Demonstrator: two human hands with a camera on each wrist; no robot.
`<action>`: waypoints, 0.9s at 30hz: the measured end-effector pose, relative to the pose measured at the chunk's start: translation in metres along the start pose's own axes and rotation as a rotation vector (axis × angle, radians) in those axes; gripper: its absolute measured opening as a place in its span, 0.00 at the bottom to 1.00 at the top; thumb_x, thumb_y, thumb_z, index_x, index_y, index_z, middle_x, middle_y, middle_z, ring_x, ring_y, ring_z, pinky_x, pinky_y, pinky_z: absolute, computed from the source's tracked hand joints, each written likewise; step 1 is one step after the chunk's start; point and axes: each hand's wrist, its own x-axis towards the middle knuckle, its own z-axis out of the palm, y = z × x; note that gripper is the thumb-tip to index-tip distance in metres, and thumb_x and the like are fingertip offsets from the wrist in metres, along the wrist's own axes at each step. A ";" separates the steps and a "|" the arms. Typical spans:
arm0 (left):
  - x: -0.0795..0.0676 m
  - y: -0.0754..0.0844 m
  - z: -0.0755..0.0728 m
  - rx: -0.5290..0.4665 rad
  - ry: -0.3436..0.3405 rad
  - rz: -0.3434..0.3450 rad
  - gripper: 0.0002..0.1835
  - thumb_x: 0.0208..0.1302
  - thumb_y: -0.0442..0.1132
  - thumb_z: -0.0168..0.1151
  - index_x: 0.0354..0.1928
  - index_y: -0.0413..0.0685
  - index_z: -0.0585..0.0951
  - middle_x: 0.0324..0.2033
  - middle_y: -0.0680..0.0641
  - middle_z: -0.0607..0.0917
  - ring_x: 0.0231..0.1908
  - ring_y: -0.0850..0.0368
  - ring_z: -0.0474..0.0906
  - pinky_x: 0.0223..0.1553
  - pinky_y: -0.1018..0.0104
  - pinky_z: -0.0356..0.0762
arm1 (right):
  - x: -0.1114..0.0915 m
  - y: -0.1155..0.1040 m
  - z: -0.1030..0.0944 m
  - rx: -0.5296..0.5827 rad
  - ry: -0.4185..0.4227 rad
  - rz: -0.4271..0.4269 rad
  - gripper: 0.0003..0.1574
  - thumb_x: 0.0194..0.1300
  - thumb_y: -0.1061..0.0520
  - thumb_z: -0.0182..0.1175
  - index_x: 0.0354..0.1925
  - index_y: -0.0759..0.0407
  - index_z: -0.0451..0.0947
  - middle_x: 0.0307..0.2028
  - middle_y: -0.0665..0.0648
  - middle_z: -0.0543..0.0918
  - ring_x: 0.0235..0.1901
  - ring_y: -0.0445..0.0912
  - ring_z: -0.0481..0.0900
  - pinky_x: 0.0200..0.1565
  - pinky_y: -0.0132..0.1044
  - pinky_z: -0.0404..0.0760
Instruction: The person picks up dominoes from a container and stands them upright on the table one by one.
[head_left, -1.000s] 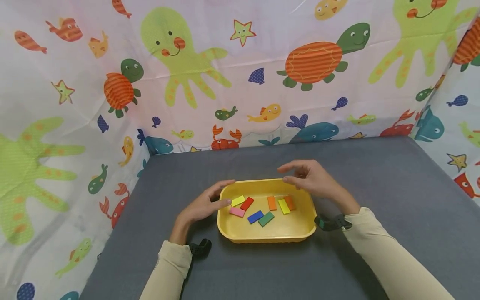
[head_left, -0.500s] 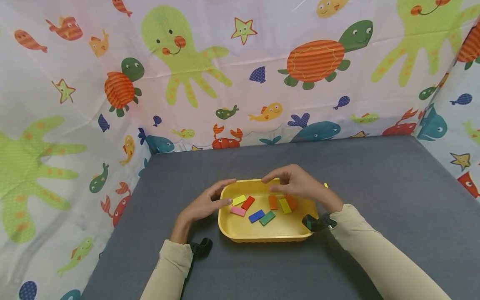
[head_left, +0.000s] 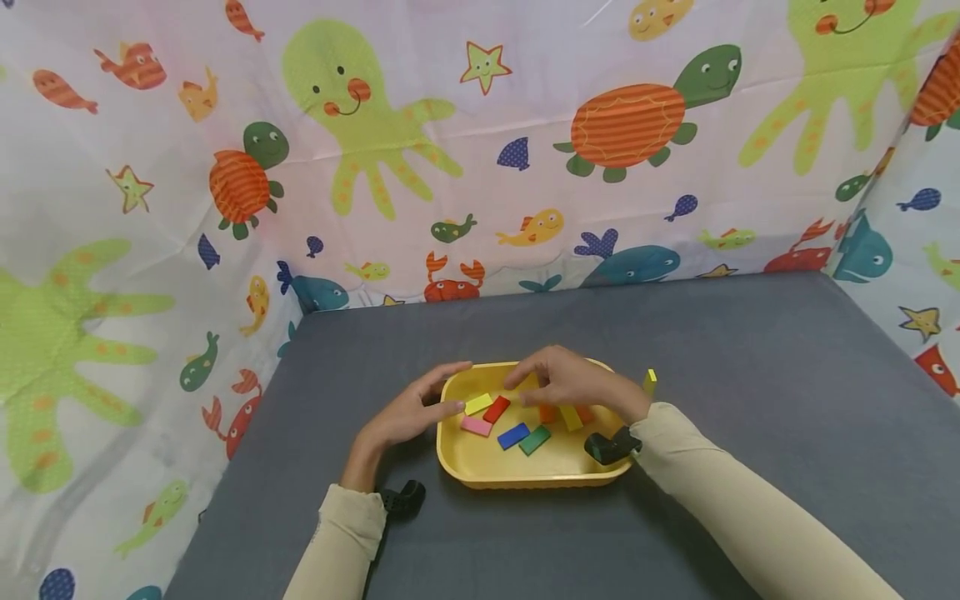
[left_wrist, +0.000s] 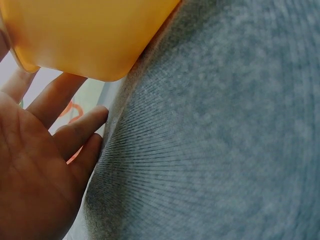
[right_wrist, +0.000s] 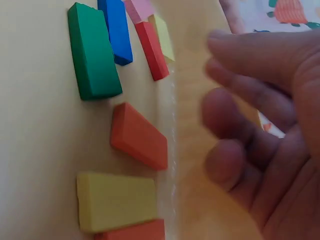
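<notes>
My left hand is at the left end of a yellow plastic tub, thumb over the rim and fingers along the outside; the left wrist view shows the tub wall above the fingers. My right hand hovers over the tub's back right part, its fingers loosely bent and holding nothing. Inside lie small wooden blocks: yellow, red, pink, blue and green. An orange block and another yellow block lie closest below the right hand.
A thin yellow block stands upright on the grey tabletop, just right of the tub and behind the right wrist. Cloth printed with sea animals hangs behind and beside the table.
My right hand has moved left and slightly nearer over the tub, covering part of the orange and yellow blocks. The upright yellow block has come into sight. My left hand stays in place.
</notes>
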 end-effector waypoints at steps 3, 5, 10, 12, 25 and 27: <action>0.001 0.000 0.000 -0.003 -0.004 0.008 0.33 0.69 0.51 0.64 0.74 0.73 0.66 0.68 0.51 0.75 0.62 0.48 0.74 0.66 0.43 0.73 | 0.004 -0.001 0.004 0.002 -0.064 0.009 0.21 0.66 0.61 0.68 0.57 0.57 0.85 0.53 0.57 0.88 0.26 0.49 0.79 0.29 0.30 0.77; 0.001 0.000 0.001 -0.006 -0.007 0.013 0.34 0.69 0.51 0.64 0.75 0.71 0.65 0.68 0.51 0.75 0.62 0.48 0.74 0.66 0.43 0.73 | 0.006 -0.002 0.006 0.003 -0.087 0.016 0.22 0.66 0.61 0.68 0.58 0.57 0.84 0.54 0.57 0.88 0.36 0.51 0.83 0.38 0.35 0.83; 0.001 0.001 0.001 -0.012 -0.009 0.010 0.34 0.70 0.50 0.64 0.75 0.70 0.65 0.69 0.52 0.73 0.63 0.49 0.74 0.66 0.44 0.74 | 0.008 -0.002 0.011 -0.017 -0.104 0.060 0.22 0.67 0.61 0.68 0.59 0.56 0.84 0.56 0.54 0.87 0.56 0.52 0.81 0.59 0.46 0.82; 0.001 0.001 0.002 -0.017 -0.009 0.007 0.33 0.70 0.49 0.64 0.75 0.71 0.65 0.69 0.53 0.74 0.62 0.49 0.74 0.66 0.45 0.74 | 0.008 -0.002 0.012 -0.016 -0.112 0.088 0.22 0.66 0.60 0.68 0.58 0.54 0.84 0.55 0.53 0.87 0.55 0.52 0.80 0.56 0.44 0.83; 0.001 -0.001 0.000 -0.024 -0.012 0.013 0.33 0.71 0.49 0.63 0.75 0.72 0.65 0.69 0.52 0.74 0.62 0.49 0.74 0.66 0.46 0.74 | 0.012 -0.001 0.015 0.064 -0.085 0.090 0.22 0.65 0.61 0.69 0.58 0.55 0.85 0.54 0.54 0.88 0.55 0.51 0.82 0.51 0.39 0.86; 0.000 -0.001 -0.001 -0.027 -0.013 0.014 0.33 0.72 0.47 0.63 0.75 0.71 0.65 0.69 0.51 0.74 0.62 0.48 0.74 0.66 0.44 0.73 | 0.013 0.000 0.015 0.082 -0.079 0.081 0.22 0.65 0.62 0.68 0.58 0.55 0.85 0.55 0.55 0.88 0.57 0.52 0.82 0.52 0.39 0.85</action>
